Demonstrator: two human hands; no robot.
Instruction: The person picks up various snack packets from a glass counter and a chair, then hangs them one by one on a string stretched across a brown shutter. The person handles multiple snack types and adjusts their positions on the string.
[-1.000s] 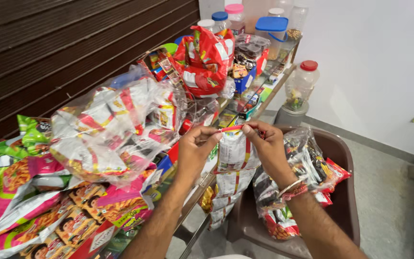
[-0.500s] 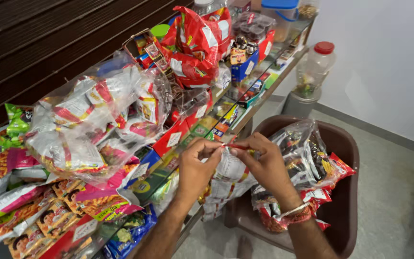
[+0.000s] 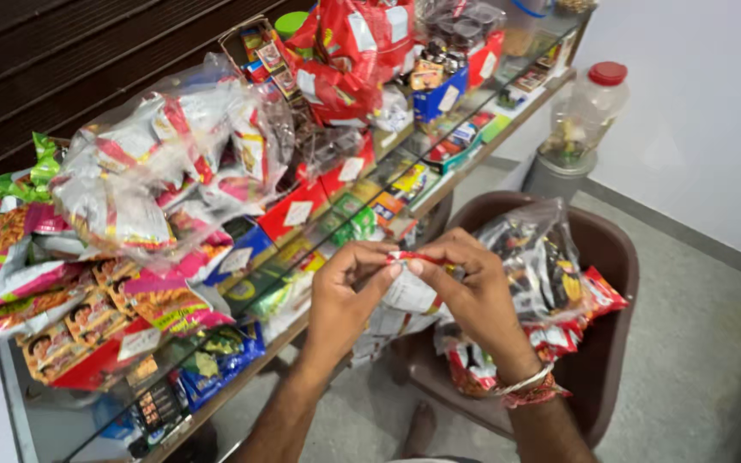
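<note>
Grey flooring and a pale wall surround a glass-topped shop counter crowded with stock. Both hands work just off the counter's front edge: left hand and right hand pinch the red top strip of a strip of small sachets, fingertips closed on it, thumbs nearly touching. Beside the counter, behind the right hand, a brown plastic chair holds a clear bag of dark packets and red snack packs. On the counter's left part lies a clear bag of snack packets; farther along it sits a red bag. Beyond the counter's far end stands a clear jar with a red lid on a grey stool; its contents cannot be told.
</note>
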